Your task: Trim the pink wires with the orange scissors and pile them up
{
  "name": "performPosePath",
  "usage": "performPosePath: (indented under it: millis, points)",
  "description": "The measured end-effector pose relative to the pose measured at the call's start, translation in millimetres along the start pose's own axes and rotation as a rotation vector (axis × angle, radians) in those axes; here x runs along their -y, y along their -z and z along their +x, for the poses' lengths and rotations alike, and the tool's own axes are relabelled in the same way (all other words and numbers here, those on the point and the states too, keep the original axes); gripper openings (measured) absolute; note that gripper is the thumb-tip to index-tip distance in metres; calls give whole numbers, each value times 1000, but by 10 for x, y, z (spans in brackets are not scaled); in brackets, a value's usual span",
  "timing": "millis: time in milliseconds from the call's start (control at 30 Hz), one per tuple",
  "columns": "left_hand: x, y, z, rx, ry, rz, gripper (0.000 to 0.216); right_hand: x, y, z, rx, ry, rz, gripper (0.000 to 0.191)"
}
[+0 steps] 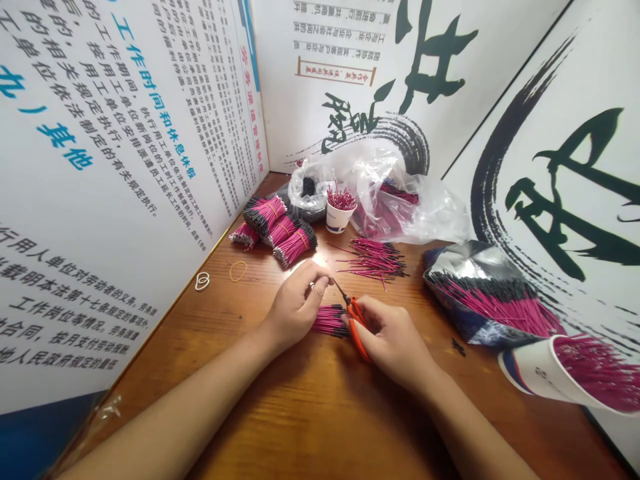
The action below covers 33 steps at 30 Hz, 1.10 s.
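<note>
My left hand [295,300] is closed in a pinch, thumb against forefinger, above the middle of the table. What it pinches is too small to make out. My right hand [400,340] grips the orange handles of a pair of long-nose pliers [357,320], whose dark, thin tip points up-left and meets the left fingertips. Just below both hands lies a row of pink wires [327,321] with black ends, partly hidden by the left hand. Behind the hands, a looser heap of similar pink wires [375,259] is spread on the table.
Rubber-banded wire bundles [283,230] are stacked at the back left. Near them stand a paper cup [341,219] of wires and clear plastic bags [430,207]. At right are an open bag [475,250] of wires and a tilted cup [533,367]. Rubber bands [239,271] lie left. Printed panels [200,80] surround the table.
</note>
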<state>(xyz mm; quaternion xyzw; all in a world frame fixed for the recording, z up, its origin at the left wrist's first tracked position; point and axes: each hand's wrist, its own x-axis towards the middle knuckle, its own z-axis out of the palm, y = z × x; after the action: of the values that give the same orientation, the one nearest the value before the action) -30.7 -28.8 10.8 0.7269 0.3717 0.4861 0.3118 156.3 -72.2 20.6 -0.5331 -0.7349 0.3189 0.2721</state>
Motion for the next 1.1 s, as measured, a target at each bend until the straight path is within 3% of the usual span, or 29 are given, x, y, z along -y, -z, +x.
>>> performPosePath:
  millis: [767,1100]
  points:
    - [-1,9,-8,7,34,17,22,-22,19,10,-46,11,-45,22]
    - [-9,6,-8,19,30,-12,23,22,8,8,-2,7,-28,19]
